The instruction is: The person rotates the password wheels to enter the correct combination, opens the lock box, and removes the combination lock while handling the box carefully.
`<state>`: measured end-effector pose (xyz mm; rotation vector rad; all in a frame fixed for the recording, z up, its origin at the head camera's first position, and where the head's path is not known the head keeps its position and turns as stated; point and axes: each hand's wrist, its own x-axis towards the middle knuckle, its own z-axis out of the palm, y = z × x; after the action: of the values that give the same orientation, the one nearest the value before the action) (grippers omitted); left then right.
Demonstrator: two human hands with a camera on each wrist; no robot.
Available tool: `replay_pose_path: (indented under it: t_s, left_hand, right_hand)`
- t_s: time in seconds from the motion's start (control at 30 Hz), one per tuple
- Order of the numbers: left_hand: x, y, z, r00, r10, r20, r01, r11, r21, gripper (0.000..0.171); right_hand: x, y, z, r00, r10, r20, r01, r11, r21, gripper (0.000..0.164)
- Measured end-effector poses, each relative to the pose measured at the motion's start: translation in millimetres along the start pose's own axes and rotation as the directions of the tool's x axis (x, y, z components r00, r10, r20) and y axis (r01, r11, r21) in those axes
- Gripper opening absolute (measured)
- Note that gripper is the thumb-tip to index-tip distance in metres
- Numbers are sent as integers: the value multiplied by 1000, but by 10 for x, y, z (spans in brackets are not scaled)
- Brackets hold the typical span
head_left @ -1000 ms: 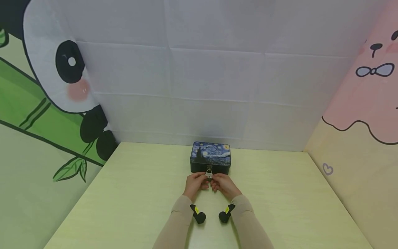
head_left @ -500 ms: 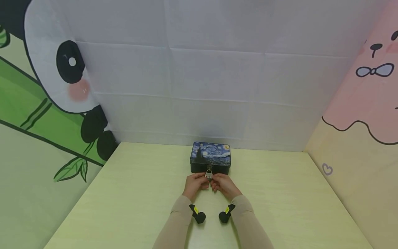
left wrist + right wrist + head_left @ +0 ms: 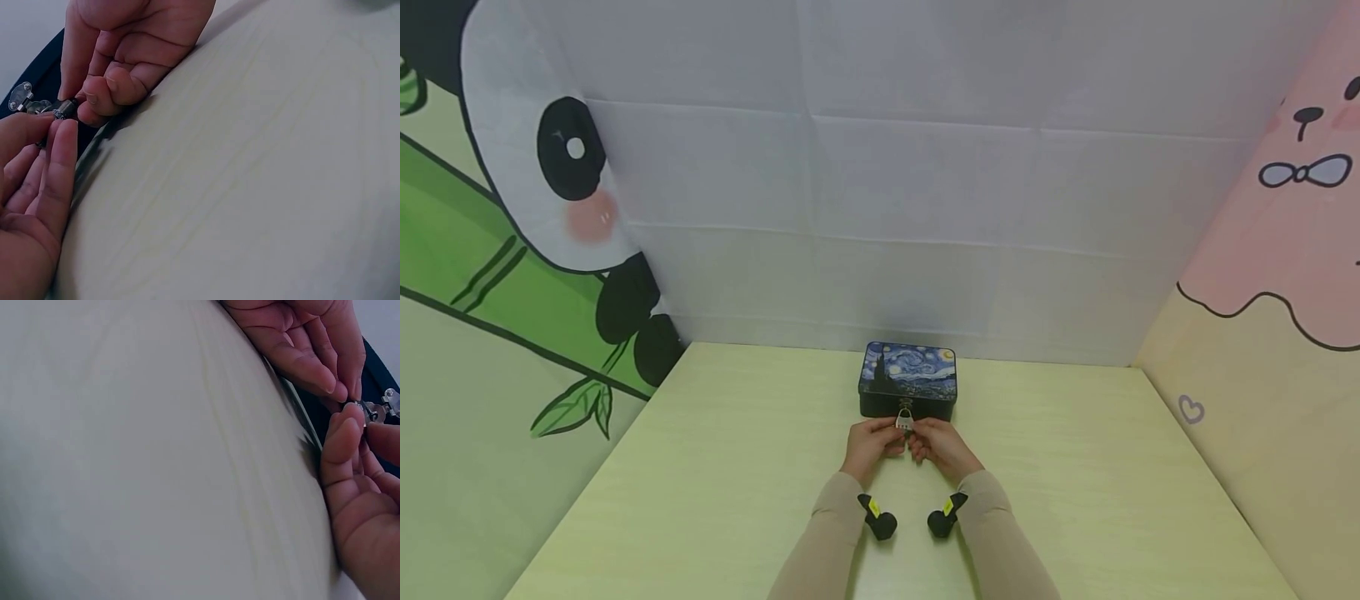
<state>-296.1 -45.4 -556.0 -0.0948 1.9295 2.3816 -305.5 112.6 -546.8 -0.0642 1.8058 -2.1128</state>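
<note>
Stretching forward in beige sleeves [image 3: 820, 533] over the pale table [image 3: 737, 467], pinching with left hand [image 3: 868, 443] and right hand [image 3: 945, 444] together, gripping the small silver padlock [image 3: 904, 423] from either side! Barely shifting since a second ago, suggesting fine, fiddly work centred on that padlock. Looking hooked by its shackle [image 3: 905, 411] through the clasp [image 3: 906, 403], right at the front of the starry tin box [image 3: 908, 377]. Sitting closed beyond, just before the white wall [image 3: 917, 183].
</note>
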Motion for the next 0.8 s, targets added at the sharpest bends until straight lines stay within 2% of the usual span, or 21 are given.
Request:
replay_pose_path:
  t_s: [0.63,0.8]
  left_hand:
    - [42,-62,5,999,41,-14,-40,998,38,27]
    - [-4,11,4,999,44,4,-45,998,34,27]
  right_hand:
    - [17,15,-14,1000,-20,-9,20,999,-27,21]
    - [30,27,-8,1000,-19,-7,18,999,-40,22]
